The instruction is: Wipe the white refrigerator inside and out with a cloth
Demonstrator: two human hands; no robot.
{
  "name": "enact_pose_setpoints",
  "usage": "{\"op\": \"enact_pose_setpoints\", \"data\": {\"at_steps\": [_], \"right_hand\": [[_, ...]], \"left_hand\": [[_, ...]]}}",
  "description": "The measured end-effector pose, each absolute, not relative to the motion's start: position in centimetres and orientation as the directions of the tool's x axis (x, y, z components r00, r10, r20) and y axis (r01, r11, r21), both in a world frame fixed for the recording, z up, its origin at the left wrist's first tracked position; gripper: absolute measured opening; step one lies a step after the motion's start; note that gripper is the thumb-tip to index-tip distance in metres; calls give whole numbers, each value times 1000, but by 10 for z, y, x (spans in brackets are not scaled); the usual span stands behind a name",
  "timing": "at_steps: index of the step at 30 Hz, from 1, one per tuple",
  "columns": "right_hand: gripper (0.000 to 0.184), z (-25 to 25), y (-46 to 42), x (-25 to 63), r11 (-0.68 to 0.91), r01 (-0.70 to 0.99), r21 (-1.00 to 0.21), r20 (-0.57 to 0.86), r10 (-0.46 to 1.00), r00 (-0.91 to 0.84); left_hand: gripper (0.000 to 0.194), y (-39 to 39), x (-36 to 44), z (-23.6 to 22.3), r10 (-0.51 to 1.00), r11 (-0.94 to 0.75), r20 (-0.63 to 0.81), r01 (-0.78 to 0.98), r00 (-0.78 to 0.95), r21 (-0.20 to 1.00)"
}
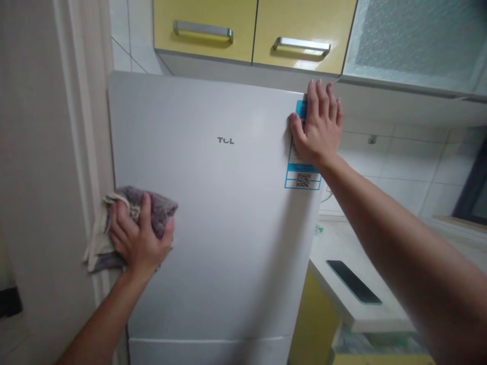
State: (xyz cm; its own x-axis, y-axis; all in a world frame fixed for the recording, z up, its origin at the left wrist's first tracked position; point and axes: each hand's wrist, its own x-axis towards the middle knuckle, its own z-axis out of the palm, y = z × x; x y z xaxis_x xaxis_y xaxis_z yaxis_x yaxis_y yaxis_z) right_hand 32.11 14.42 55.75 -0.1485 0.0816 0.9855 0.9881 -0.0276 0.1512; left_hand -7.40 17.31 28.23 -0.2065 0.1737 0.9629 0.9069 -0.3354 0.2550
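Currently, cloth: I see the grey-brown, cream-edged cloth (162,205) at the refrigerator door's (213,228) left edge, directly under the left hand (139,248), its long axis slanting from lower left to upper right.
Left hand: fingers bent over the bunched fabric, thumb bracing its right side; from my view, it is the nearer hand, touching the cloth.
Right hand: spread, palm against the door's upper right corner, fingertips at the top edge, well apart from the cloth.
Door: smooth, pale and flat, with rounded corners and a TCL logo (225,141); against it, the cloth looks fuzzy and creased to me.
Label: blue-bordered sticker (303,180) with a QR code, partly under the right hand (321,132).
Cupboards: glossy yellow panels (205,45) with metal bar handles, beside textured glass (418,45).
Counter: pale, hard-looking slab (338,243), bearing what I take for a phone (353,281), thin and dark.
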Motion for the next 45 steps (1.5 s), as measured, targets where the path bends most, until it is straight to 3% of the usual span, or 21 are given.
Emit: {"op": "enact_pose_setpoints", "data": {"at_steps": [3,6,9,11,16,19,25,27,29,32,35,38,42,45], "right_hand": [[79,524,140,311,-4,979,202,974,108,-201],[83,488,134,303,37,970,239,958,154,-241],[85,452,132,296,73,966,249,948,187,-258],[86,429,132,293,81,966,245,946,198,-256],[89,368,130,287,87,960,267,943,183,-279],[89,333,128,284,76,951,300,939,153,-309],[83,308,129,280,54,960,276,951,126,-281],[84,309,129,281,54,959,278,951,127,-282],[83,309,129,280,54,961,273,952,126,-278],[82,306,129,278,53,965,256,958,119,-261],[81,301,129,275,58,970,234,965,106,-239],[80,297,130,273,68,974,218,969,107,-224],[79,295,129,272,73,977,201,972,106,-208],[79,294,129,271,77,976,203,973,98,-210]], "left_hand": [[87,177,-69,369,155,-392,977,899,-145,196],[89,177,-45,439,36,-409,999,912,-26,39],[89,173,-8,472,-3,-446,991,887,133,-121],[85,169,16,468,12,-489,970,847,243,-206],[95,157,51,381,4,-526,891,759,453,-384],[91,153,46,290,5,-481,913,802,408,-356],[99,149,-36,91,127,-423,920,859,371,-288],[104,148,-72,50,123,-421,882,829,455,-369],[108,150,-101,38,108,-440,843,786,527,-435],[112,156,-119,75,134,-394,878,838,460,-378],[118,163,-109,162,187,-312,968,944,166,-102],[107,166,-88,264,146,-316,989,947,-7,53],[93,167,-56,370,119,-393,992,916,-29,74],[95,165,-24,410,91,-434,996,901,20,21]]}}
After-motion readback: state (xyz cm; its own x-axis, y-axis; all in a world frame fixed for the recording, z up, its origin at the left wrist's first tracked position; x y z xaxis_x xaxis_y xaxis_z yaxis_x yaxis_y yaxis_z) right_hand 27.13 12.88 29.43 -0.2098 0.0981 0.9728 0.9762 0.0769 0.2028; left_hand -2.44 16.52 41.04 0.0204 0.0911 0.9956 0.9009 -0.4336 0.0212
